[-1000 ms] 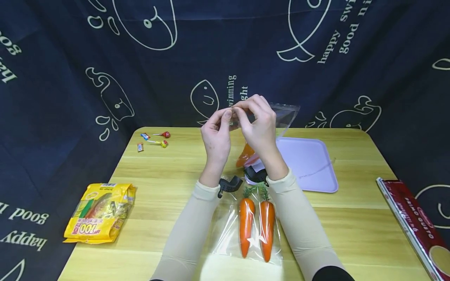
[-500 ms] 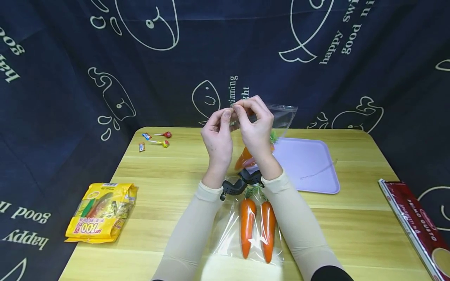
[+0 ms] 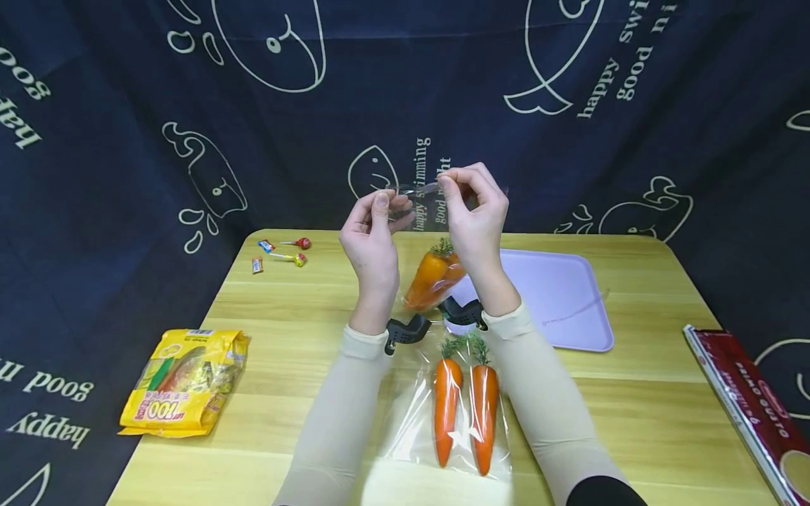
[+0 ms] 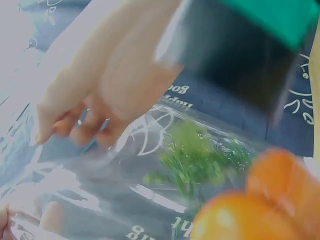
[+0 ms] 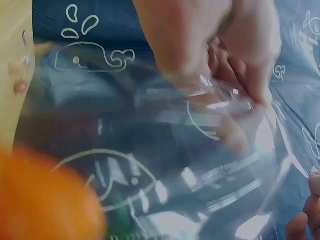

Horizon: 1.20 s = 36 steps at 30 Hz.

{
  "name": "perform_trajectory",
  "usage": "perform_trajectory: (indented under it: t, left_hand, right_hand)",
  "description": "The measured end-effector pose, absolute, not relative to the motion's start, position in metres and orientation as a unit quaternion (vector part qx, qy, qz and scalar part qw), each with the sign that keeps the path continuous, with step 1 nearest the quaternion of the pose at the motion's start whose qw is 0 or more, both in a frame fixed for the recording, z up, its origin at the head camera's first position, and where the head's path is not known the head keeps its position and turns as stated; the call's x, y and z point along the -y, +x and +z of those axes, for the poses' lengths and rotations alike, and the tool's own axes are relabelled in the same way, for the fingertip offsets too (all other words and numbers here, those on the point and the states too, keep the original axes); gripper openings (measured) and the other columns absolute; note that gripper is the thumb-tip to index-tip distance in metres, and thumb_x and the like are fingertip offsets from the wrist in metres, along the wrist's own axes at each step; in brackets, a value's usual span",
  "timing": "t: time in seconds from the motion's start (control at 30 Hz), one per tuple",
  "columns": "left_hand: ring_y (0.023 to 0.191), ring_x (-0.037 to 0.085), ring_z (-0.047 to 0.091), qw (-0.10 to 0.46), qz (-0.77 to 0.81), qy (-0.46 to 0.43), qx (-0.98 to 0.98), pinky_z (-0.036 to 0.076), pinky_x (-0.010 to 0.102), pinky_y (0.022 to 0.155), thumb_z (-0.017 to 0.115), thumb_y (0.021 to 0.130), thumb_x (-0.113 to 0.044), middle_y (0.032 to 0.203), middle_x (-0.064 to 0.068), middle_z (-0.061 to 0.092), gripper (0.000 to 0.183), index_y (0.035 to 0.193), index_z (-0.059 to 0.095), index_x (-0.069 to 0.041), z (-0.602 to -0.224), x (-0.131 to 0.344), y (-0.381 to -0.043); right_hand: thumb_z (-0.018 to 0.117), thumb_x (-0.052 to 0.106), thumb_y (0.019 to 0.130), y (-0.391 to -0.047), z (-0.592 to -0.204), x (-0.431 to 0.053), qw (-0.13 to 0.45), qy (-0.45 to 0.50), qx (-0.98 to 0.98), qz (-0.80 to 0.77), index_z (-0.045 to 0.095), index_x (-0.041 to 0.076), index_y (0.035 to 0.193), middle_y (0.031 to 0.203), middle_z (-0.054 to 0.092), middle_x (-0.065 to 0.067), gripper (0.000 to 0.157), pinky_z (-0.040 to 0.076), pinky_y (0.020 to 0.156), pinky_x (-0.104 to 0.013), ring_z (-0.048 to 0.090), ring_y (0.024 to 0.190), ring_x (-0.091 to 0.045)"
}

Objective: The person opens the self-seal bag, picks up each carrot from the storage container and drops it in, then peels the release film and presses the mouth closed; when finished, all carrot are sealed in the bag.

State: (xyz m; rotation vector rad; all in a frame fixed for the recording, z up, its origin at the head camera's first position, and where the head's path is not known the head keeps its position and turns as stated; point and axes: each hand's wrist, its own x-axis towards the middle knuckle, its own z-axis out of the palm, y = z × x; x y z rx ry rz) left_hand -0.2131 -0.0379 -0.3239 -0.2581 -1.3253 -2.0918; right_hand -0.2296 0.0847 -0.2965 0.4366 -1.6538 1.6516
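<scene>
In the head view, my left hand point(image 3: 373, 246) and right hand point(image 3: 477, 214) pinch the top edge of a clear zip bag, apart from each other above the table's far part. Orange carrots point(image 3: 433, 277) with green leafy tops hang low inside this bag. The left wrist view shows my left hand point(image 4: 120, 70) at the bag's film, with the carrots' green tops point(image 4: 195, 155) close by. In the right wrist view, my right hand point(image 5: 215, 45) pinches the clear bag point(image 5: 165, 130). Below my forearms lies another clear bag point(image 3: 411, 429) with two carrots point(image 3: 446, 411).
A lilac tray point(image 3: 557, 295) lies behind my right forearm. Lollipops point(image 3: 297, 259) and small wrapped sweets point(image 3: 256, 266) lie at the table's far left. A yellow packet point(image 3: 183, 383) is at the left, and a red spaghetti package point(image 3: 747, 400) lies along the right edge.
My hands have moved apart, stretching the bag's top edge between them. The bag's carrots have swung left and now show between my wrists.
</scene>
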Motion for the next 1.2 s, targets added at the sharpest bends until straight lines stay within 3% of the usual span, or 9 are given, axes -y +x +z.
perform_trajectory:
  t: [0.23,0.43,0.77,1.2]
  left_hand:
    - [0.087,0.027,0.074,0.330,-0.814,-0.075,0.473,0.061,0.047,0.079,0.068,0.095,-0.022,0.094,0.014,0.075,0.020,0.103,0.072,-0.003,-0.319,0.061,-0.216]
    - [0.084,0.028,0.074,0.364,-0.817,-0.047,0.445,0.062,0.047,0.077,0.070,0.093,-0.019,0.093,0.016,0.075,0.020,0.102,0.072,-0.001,-0.313,0.084,-0.217]
    - [0.081,0.027,0.075,0.364,-0.823,-0.027,0.436,0.061,0.046,0.077,0.067,0.094,-0.012,0.092,0.019,0.074,0.016,0.100,0.072,0.002,-0.300,0.092,-0.205]
    - [0.081,0.028,0.075,0.374,-0.819,-0.017,0.434,0.063,0.040,0.073,0.067,0.094,-0.012,0.090,0.018,0.074,0.016,0.100,0.071,0.003,-0.294,0.106,-0.201]
  right_hand:
    - [0.074,0.010,0.090,-0.240,-0.300,-0.109,0.399,0.146,0.663,0.616,0.075,0.000,0.090,0.083,0.061,-0.002,0.010,0.039,0.061,-0.022,0.049,0.069,-0.013]
    - [0.074,0.008,0.090,-0.231,-0.292,-0.127,0.415,0.101,0.674,0.603,0.075,0.000,0.089,0.080,0.061,0.003,0.009,0.040,0.063,-0.020,0.049,0.068,-0.008]
    - [0.073,0.008,0.091,-0.234,-0.305,-0.161,0.419,0.053,0.685,0.593,0.074,-0.006,0.092,0.080,0.060,0.011,0.013,0.040,0.063,-0.020,0.050,0.069,-0.007]
    - [0.073,0.012,0.091,-0.244,-0.325,-0.228,0.414,-0.031,0.685,0.598,0.078,0.006,0.088,0.079,0.060,0.012,0.008,0.038,0.064,-0.020,0.051,0.070,-0.005]
